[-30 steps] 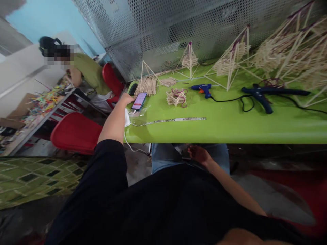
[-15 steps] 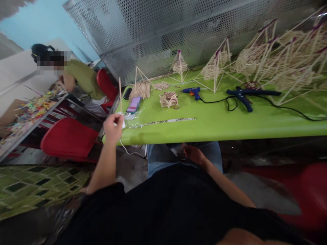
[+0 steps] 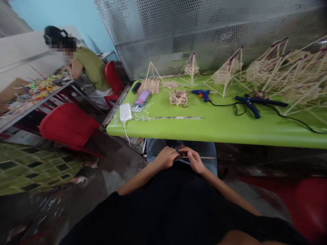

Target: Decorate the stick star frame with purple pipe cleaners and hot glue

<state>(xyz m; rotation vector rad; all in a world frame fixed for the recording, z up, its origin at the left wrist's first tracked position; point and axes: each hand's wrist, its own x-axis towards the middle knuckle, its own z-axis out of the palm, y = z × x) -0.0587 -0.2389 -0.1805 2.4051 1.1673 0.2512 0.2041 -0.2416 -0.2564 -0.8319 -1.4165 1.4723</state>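
Over my lap, my left hand point(image 3: 168, 157) is closed on one end of a thin wooden stick point(image 3: 208, 158). My right hand point(image 3: 195, 161) lies close beside it, its fingers closed around the same stick, which sticks out to the right. Something small and dark shows between the hands, too blurred to make out. On the green table point(image 3: 158, 131) in front stands a small stack of sticks point(image 3: 178, 98) with a purple cord. A blue glue gun point(image 3: 203, 95) lies right of it, and a bundle of loose sticks point(image 3: 152, 85) lies behind on the left.
Stick pyramids point(image 3: 227, 73) crowd the table's back and right. Dark blue cutters point(image 3: 251, 103), a black cable, a phone point(image 3: 143, 98), a white power adapter point(image 3: 125, 112) and a patterned strip point(image 3: 178, 117) lie there. At left are a red chair point(image 3: 67, 126) and a seated person point(image 3: 89, 66).
My left hand has come down from the table's left end to my lap with the stick, now lying level. My right hand now meets it. The view has shifted slightly.
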